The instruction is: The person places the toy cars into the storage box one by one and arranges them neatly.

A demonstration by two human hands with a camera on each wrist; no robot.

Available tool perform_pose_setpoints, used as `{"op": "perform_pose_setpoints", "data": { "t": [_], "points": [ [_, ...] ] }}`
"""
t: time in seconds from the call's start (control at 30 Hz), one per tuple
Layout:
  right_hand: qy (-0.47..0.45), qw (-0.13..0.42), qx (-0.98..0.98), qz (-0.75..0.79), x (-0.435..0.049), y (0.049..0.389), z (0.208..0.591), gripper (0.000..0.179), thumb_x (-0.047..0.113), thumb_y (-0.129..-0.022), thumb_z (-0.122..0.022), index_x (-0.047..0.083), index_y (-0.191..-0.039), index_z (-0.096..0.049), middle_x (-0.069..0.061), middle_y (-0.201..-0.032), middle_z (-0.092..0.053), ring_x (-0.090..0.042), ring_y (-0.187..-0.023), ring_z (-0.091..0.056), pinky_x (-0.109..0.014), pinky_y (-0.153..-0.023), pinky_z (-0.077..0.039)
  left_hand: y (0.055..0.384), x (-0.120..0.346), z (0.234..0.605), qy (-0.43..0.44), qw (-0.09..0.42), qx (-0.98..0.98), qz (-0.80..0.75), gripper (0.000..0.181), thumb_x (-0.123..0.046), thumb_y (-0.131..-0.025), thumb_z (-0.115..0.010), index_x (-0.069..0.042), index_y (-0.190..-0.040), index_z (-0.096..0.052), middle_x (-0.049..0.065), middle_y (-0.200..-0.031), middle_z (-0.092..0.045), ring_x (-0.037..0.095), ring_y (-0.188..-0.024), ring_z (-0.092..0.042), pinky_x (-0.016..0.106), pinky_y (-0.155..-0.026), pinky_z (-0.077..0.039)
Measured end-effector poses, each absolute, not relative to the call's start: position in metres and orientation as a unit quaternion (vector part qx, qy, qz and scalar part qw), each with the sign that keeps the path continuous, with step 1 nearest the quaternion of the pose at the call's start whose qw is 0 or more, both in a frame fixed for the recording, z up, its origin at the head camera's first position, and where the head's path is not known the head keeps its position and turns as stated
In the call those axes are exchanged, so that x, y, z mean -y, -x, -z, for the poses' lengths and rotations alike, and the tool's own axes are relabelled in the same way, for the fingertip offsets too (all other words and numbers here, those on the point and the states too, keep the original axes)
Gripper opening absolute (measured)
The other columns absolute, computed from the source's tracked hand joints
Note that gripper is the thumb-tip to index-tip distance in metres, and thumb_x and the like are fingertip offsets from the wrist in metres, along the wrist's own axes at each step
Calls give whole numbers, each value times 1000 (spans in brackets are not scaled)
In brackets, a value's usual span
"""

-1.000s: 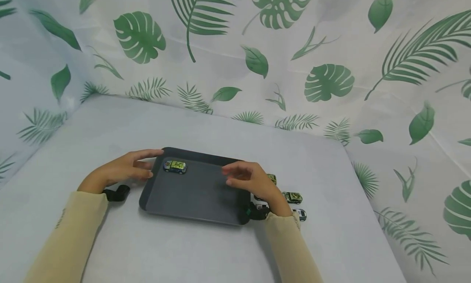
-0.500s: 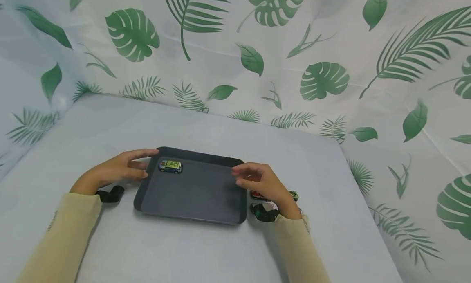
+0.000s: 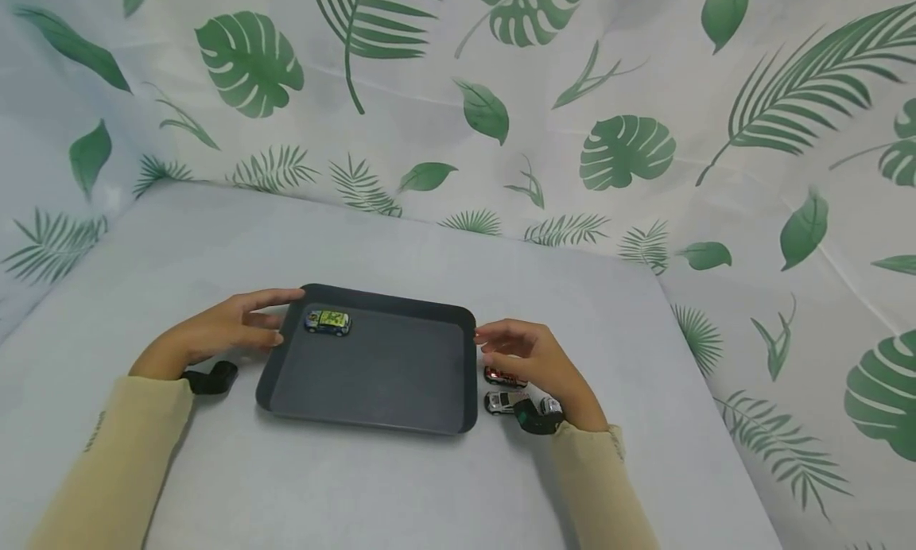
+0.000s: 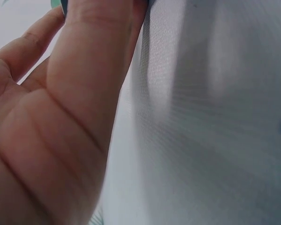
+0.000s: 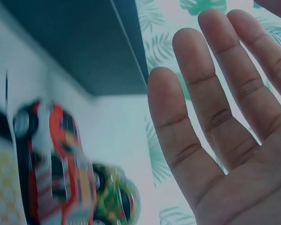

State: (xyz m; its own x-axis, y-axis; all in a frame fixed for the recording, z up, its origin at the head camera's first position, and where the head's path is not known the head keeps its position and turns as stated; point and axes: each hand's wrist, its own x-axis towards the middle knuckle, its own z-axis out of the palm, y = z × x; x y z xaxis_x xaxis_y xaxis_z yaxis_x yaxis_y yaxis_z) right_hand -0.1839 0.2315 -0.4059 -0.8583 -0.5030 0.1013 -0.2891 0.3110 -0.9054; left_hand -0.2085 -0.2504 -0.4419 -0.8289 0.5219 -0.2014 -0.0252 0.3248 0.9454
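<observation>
Zero grip: I've got the left hand (image 3: 218, 334) relaxed at one end of a dark grey rectangular tray (image 3: 372, 383) and, well apart, the right hand (image 3: 535, 354) loose at the other, contact unclear. Yellow-green toy car (image 3: 327, 322) sits inside, nearest the left. Sloppy drop on the right, and that black wrist camera (image 3: 540, 421) could shove the silver toy car (image 3: 501, 402) beside it.

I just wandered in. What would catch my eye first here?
Probably the dark tray in the middle of the white table, with one yellow-green toy car in its far left corner. The left hand is at the tray's left edge and the right hand by its right edge, near a red-and-white car. Behind everything hangs a pale cloth with big green leaves.
</observation>
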Motion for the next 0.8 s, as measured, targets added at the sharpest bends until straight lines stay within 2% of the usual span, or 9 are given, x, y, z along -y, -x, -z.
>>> {"op": "perform_pose_setpoints", "data": {
  "t": [0.3, 0.47, 0.67, 0.8],
  "points": [
    [225, 75, -825, 513, -255, 182, 407, 34, -4, -97, -74, -13, -129, -69, -35, -121, -70, -18, -105, -73, -28, -83, -60, 208, 250, 442, -156, 242, -781, -555, 82, -8, -99, -71, 0, -169, -29, 38, -172, -20, 65, -151, -31, 52, -101, -57],
    [218, 66, -841, 490, -268, 181, 408, 34, -3, -98, -73, -13, -130, -69, -31, -126, -71, -35, -113, -73, -26, -96, -57, 208, 250, 442, -152, 242, -784, -551, 82, -9, -100, -72, -1, -169, -30, 37, -172, -20, 64, -151, -31, 51, -100, -57],
    [200, 56, -864, 459, -282, 179, 410, 33, -1, -100, -73, -10, -132, -70, -26, -130, -72, -35, -121, -71, -29, -104, -54, 208, 250, 441, -147, 244, -788, -545, 83, -12, -100, -73, -2, -169, -30, 36, -172, -20, 65, -151, -30, 56, -103, -56],
    [185, 53, -876, 443, -290, 178, 410, 33, 1, -100, -74, -8, -132, -70, -24, -129, -73, -41, -122, -69, -34, -105, -55, 208, 249, 439, -144, 244, -789, -545, 82, -12, -99, -73, -2, -169, -31, 36, -173, -20, 64, -152, -30, 55, -103, -56]
  ]
}}
